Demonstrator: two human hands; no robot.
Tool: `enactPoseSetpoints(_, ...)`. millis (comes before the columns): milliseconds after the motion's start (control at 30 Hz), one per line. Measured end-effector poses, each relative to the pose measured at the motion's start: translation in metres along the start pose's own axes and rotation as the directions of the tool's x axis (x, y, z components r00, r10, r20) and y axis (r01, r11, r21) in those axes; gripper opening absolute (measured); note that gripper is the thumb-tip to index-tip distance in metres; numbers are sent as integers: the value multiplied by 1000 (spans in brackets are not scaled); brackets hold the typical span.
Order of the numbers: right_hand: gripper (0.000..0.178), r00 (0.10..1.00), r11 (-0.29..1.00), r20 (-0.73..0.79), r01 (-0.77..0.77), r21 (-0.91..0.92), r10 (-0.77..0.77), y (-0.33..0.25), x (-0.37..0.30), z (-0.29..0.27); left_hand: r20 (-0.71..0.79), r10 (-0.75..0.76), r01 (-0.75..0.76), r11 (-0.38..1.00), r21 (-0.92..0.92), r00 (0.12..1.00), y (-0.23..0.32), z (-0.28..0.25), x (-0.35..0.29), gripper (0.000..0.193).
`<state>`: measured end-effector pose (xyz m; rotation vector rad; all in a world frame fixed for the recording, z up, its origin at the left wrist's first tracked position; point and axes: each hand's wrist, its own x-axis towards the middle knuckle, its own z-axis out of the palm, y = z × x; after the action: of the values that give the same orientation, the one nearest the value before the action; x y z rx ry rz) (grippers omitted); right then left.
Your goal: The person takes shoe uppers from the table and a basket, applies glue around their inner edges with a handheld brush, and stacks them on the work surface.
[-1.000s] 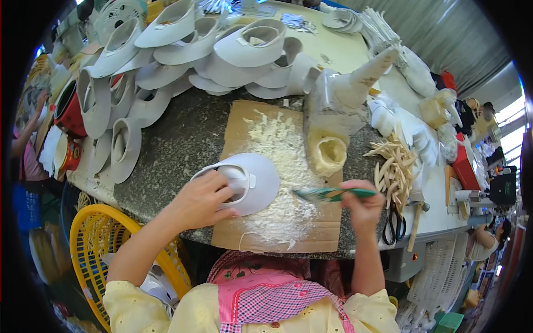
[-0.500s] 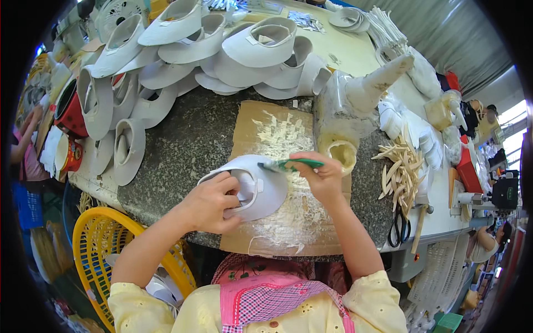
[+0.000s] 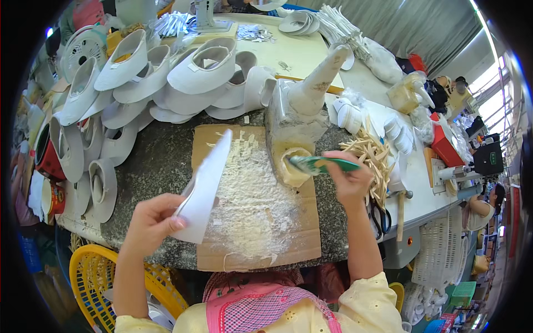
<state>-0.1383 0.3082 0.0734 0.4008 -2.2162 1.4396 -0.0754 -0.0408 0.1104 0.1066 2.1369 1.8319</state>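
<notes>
My left hand point(image 3: 158, 219) grips a white sun visor point(image 3: 206, 194) by its edge, tilted up almost on its side above the left part of a cardboard sheet point(image 3: 302, 238). The cardboard is smeared with a dried whitish crust. In my right hand point(image 3: 352, 178) is a green-handled brush point(image 3: 336, 164). Its head reaches into the round mouth of a crusted, yellowish-white container point(image 3: 294, 176), which has a tall cone point(image 3: 319, 80) rising from it. How deep the bristles sit is hidden.
Many white visors point(image 3: 125, 72) are heaped at the back left. To the right lie pale curved strips point(image 3: 371, 152), black-handled scissors point(image 3: 380, 219) and a wooden-handled tool point(image 3: 401, 216). A yellow basket point(image 3: 91, 266) stands below the table's left edge. Further right is a red box point(image 3: 447, 141).
The brush has moved right, off the visor and into the container's mouth. My left hand has shifted left, tilting the visor from lying flat to nearly edge-on. The whole view has turned somewhat.
</notes>
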Motion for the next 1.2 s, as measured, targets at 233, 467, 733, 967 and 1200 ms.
enactPoseSetpoints(233, 13, 979, 965, -34, -195, 175, 203, -4, -17, -34, -76, -173, 188, 939, 290, 982, -41, 46, 9, 30)
enactPoseSetpoints(467, 17, 948, 789, 191, -317, 526, 254, -42, -42, 35, 206, -328, 380, 869, -318, 922, -34, 49, 11, 97)
enactPoseSetpoints(733, 16, 879, 934, 473, -113, 338, -66, -68, -41, 78, 80, -286, 280, 783, -556, 955, -27, 48, 4, 116)
enactPoseSetpoints(967, 17, 926, 828, 279, -358, 431, 256, -71, -26, 87, 82, -286, 277, 749, -601, 955, -36, 41, -1, 113)
enactPoseSetpoints(1200, 19, 908, 757, 401, -179, 629, -118, -70, -38, 91, 43, -307, 249, 676, -694, 951, -33, 37, 0, 109)
